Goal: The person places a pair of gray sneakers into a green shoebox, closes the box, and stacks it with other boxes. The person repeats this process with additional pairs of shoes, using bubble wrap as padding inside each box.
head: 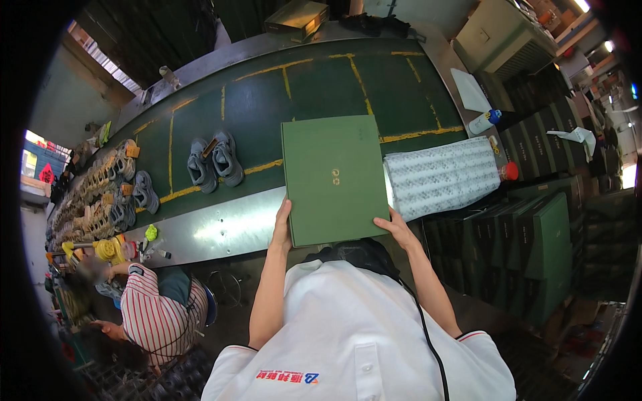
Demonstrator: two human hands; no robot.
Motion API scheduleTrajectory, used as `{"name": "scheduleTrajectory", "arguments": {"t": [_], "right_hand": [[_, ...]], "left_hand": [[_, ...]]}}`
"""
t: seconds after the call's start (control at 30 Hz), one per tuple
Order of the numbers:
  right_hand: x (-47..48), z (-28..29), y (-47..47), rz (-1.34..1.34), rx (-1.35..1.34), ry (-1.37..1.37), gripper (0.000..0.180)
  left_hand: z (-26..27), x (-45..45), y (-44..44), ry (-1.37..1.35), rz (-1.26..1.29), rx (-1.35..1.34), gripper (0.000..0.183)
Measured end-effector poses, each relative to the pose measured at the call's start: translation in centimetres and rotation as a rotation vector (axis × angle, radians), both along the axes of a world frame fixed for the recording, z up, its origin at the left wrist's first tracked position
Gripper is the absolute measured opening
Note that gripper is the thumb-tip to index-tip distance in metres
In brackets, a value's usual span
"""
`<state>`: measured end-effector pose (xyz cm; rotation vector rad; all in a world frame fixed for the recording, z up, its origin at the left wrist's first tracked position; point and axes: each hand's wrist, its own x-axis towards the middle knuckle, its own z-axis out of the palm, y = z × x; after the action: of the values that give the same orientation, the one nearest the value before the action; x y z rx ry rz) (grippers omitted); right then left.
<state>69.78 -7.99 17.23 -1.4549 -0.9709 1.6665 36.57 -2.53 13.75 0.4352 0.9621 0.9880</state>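
Note:
Between my two hands is a flat green cardboard box [335, 183] with its lid closed, held over the near metal edge of the work table. My left hand [283, 225] grips its left side near the lower corner. On the right side, my right hand [396, 227] holds the other lower edge, its thumb on top of the lid. A pair of grey sneakers [214, 161] stands to the left on the green belt surface, with an orange-brown tag on them. Just right of the box lies a stack of patterned white paper sheets [441, 170].
Rows of sneakers [103, 195] line the far left of the green surface [261, 110]. A co-worker in a striped shirt [158, 311] sits at the lower left. Stacked green boxes [541, 240] stand at the right, below a white bottle with a blue cap [484, 122] and a red-capped container [509, 171].

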Motion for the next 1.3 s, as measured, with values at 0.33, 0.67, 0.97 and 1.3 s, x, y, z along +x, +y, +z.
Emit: {"name": "scheduleTrajectory", "arguments": {"t": [0.33, 0.67, 0.97, 1.3], "right_hand": [[2.2, -3.9, -0.6, -0.207, -0.174, 0.488, 0.073], [10.9, -11.2, -3.1, -0.826, -0.076, -0.088, 0.061], [6.6, -6.7, -0.5, -0.318, -0.232, -0.115, 0.074], [6.0, -9.9, -4.0, -0.112, -0.133, -1.115, 0.032]], "left_hand": [[-2.4, -3.8, 2.8, 0.089, -0.049, -0.096, 0.048], [-4.9, -15.6, 0.1, -0.031, 0.201, 0.021, 0.05], [-9.7, -16.3, -3.8, -0.181, 0.232, -0.066, 0.055], [-12.6, -16.2, -5.0, 0.014, 0.023, -0.232, 0.059]]}}
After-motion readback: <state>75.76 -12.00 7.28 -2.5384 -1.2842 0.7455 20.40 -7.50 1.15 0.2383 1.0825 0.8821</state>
